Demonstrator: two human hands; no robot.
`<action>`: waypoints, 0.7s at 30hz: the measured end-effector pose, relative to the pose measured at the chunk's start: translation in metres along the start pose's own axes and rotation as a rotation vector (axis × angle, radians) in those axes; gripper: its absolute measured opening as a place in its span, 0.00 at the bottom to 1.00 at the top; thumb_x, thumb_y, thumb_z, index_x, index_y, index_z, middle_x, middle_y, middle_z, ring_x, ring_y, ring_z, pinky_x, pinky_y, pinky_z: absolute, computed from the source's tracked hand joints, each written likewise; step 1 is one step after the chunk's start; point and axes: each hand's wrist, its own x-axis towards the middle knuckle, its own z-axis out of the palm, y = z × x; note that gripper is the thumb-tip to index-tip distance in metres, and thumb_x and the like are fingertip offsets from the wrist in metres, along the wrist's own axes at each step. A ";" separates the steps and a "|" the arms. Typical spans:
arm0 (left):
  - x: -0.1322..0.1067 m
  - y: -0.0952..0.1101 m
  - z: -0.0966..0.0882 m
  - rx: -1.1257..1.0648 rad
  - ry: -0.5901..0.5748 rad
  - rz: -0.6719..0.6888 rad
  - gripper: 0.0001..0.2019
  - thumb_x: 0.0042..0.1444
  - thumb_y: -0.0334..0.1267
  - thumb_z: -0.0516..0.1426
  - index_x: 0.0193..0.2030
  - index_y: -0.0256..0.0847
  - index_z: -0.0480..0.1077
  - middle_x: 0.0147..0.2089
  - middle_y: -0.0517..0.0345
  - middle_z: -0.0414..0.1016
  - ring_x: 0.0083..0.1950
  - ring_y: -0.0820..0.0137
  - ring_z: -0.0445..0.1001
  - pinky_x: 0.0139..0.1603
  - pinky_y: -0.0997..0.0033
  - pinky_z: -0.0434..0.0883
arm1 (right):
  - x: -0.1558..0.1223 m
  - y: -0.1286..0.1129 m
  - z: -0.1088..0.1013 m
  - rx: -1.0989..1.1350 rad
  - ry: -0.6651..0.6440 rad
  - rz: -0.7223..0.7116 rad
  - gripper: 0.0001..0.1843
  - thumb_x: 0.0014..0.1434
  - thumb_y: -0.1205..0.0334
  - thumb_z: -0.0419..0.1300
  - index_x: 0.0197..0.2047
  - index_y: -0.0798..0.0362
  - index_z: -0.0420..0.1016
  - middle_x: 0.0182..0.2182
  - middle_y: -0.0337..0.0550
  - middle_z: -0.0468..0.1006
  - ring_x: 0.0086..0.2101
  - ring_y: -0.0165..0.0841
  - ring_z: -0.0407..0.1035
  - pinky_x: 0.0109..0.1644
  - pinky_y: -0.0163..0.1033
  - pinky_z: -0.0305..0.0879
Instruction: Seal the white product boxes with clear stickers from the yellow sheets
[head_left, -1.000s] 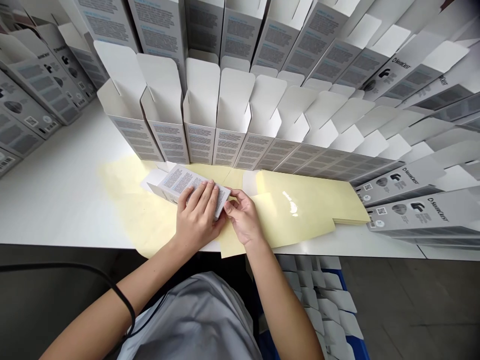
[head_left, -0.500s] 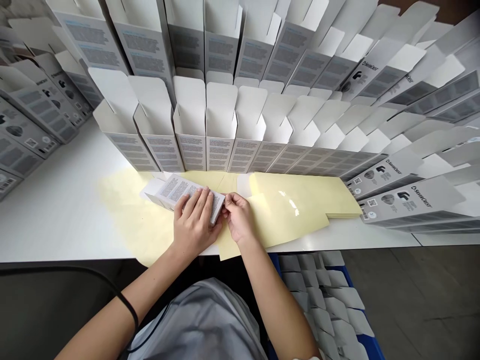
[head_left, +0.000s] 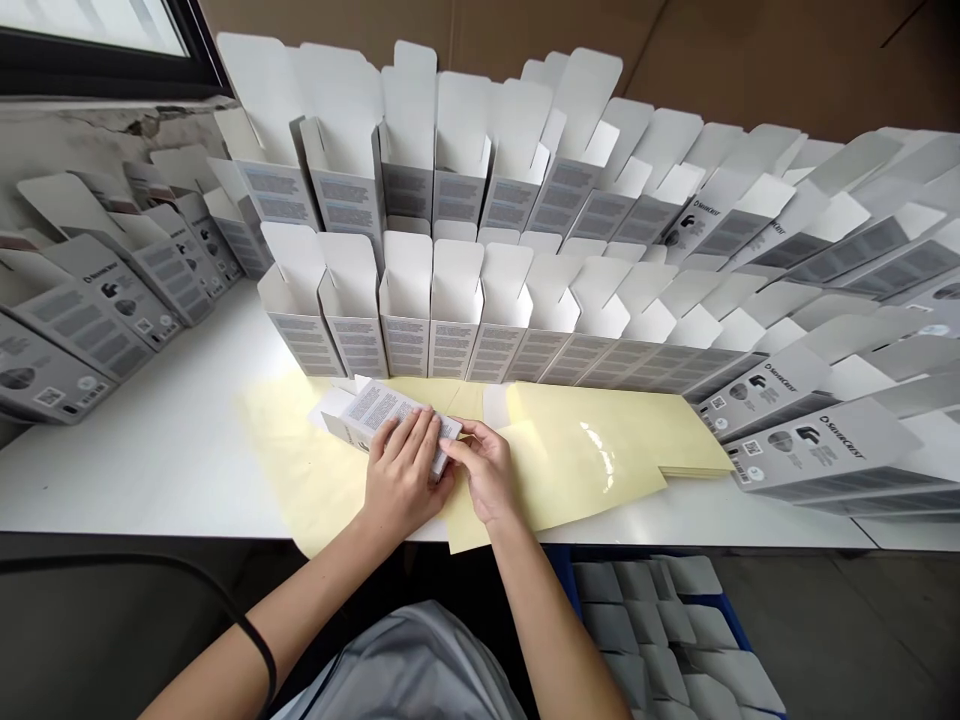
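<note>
A printed carton (head_left: 367,408) sits over yellow sheets (head_left: 315,500), between the white table's (head_left: 172,430) front edge and a tight row of open boxes (head_left: 456,345). The left hand (head_left: 405,475) lies across its top, fingers close together; the right hand (head_left: 486,470) pinches its right end. White table surface stretches left, toward a cracked wall (head_left: 45,150).

A white table (head_left: 187,440) bears overlapping yellow sheets (head_left: 559,475) and standing rows of open-topped printed cartons (head_left: 406,348).

Matt cardboard box (head_left: 373,408), glossy yellow paper (head_left: 637,425)
</note>
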 end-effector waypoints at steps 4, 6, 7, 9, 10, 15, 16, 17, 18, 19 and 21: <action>0.000 0.000 0.001 -0.014 -0.008 -0.003 0.28 0.56 0.38 0.57 0.64 0.34 0.63 0.60 0.38 0.73 0.60 0.51 0.73 0.62 0.50 0.61 | 0.004 0.004 0.001 -0.023 0.063 -0.032 0.17 0.46 0.56 0.72 0.38 0.55 0.81 0.28 0.38 0.77 0.26 0.28 0.66 0.30 0.35 0.62; 0.001 -0.001 -0.001 -0.035 -0.031 -0.002 0.29 0.55 0.37 0.57 0.65 0.33 0.62 0.61 0.37 0.72 0.61 0.50 0.72 0.62 0.49 0.62 | 0.005 0.004 0.002 -0.078 0.085 -0.055 0.16 0.49 0.52 0.71 0.35 0.55 0.80 0.25 0.38 0.75 0.24 0.28 0.63 0.28 0.35 0.61; 0.002 -0.002 -0.004 -0.064 -0.049 0.000 0.30 0.55 0.37 0.58 0.65 0.33 0.61 0.62 0.36 0.71 0.62 0.50 0.71 0.63 0.48 0.62 | 0.005 0.003 0.002 -0.120 0.082 -0.062 0.17 0.50 0.50 0.70 0.35 0.55 0.80 0.24 0.38 0.75 0.23 0.28 0.63 0.28 0.35 0.60; 0.004 -0.003 -0.012 -0.179 -0.079 -0.011 0.33 0.54 0.37 0.58 0.67 0.34 0.58 0.63 0.37 0.70 0.64 0.50 0.69 0.64 0.46 0.62 | 0.004 0.000 0.003 -0.224 0.051 -0.067 0.19 0.49 0.48 0.70 0.38 0.54 0.79 0.23 0.37 0.75 0.23 0.29 0.64 0.27 0.35 0.61; 0.004 -0.004 -0.017 -0.254 -0.073 -0.031 0.34 0.55 0.37 0.58 0.68 0.35 0.57 0.64 0.38 0.69 0.65 0.50 0.68 0.66 0.46 0.62 | 0.004 -0.001 0.002 -0.278 0.027 -0.071 0.21 0.49 0.47 0.70 0.39 0.54 0.79 0.24 0.38 0.76 0.23 0.30 0.65 0.27 0.35 0.61; -0.002 -0.011 -0.041 -0.375 0.132 -0.405 0.37 0.57 0.39 0.61 0.70 0.42 0.51 0.70 0.38 0.57 0.73 0.48 0.53 0.68 0.38 0.57 | -0.004 -0.005 -0.006 -0.382 -0.042 -0.112 0.23 0.50 0.41 0.68 0.37 0.54 0.80 0.29 0.44 0.80 0.28 0.37 0.71 0.30 0.38 0.66; -0.005 -0.013 -0.043 -0.364 0.147 -0.528 0.39 0.56 0.41 0.62 0.71 0.43 0.50 0.71 0.38 0.54 0.73 0.46 0.50 0.68 0.35 0.57 | -0.006 -0.006 -0.009 -0.378 -0.049 -0.112 0.24 0.50 0.40 0.67 0.37 0.54 0.80 0.30 0.45 0.80 0.30 0.39 0.73 0.31 0.39 0.68; -0.007 -0.014 -0.045 -0.375 0.150 -0.657 0.41 0.55 0.44 0.63 0.71 0.45 0.47 0.72 0.37 0.50 0.74 0.44 0.48 0.67 0.34 0.58 | -0.008 -0.006 -0.011 -0.372 -0.054 -0.114 0.24 0.50 0.40 0.67 0.38 0.53 0.80 0.31 0.46 0.81 0.32 0.41 0.74 0.33 0.40 0.69; -0.009 -0.016 -0.046 -0.416 0.143 -0.788 0.43 0.55 0.47 0.64 0.72 0.46 0.45 0.73 0.36 0.47 0.73 0.42 0.48 0.65 0.33 0.60 | -0.010 -0.006 -0.014 -0.368 -0.058 -0.117 0.25 0.51 0.40 0.66 0.40 0.53 0.80 0.32 0.47 0.81 0.33 0.42 0.74 0.35 0.42 0.71; -0.009 -0.016 -0.047 -0.483 0.117 -0.917 0.45 0.54 0.50 0.64 0.72 0.46 0.43 0.73 0.34 0.45 0.72 0.41 0.51 0.62 0.33 0.63 | -0.012 -0.006 -0.016 -0.365 -0.061 -0.121 0.25 0.52 0.40 0.66 0.41 0.53 0.80 0.33 0.48 0.81 0.35 0.44 0.75 0.37 0.43 0.71; -0.007 -0.014 -0.048 -0.680 0.032 -1.141 0.47 0.53 0.54 0.63 0.72 0.46 0.41 0.72 0.31 0.47 0.68 0.41 0.60 0.55 0.39 0.71 | -0.016 -0.007 -0.019 -0.358 -0.070 -0.131 0.24 0.54 0.40 0.65 0.43 0.52 0.79 0.37 0.49 0.82 0.37 0.45 0.75 0.41 0.45 0.72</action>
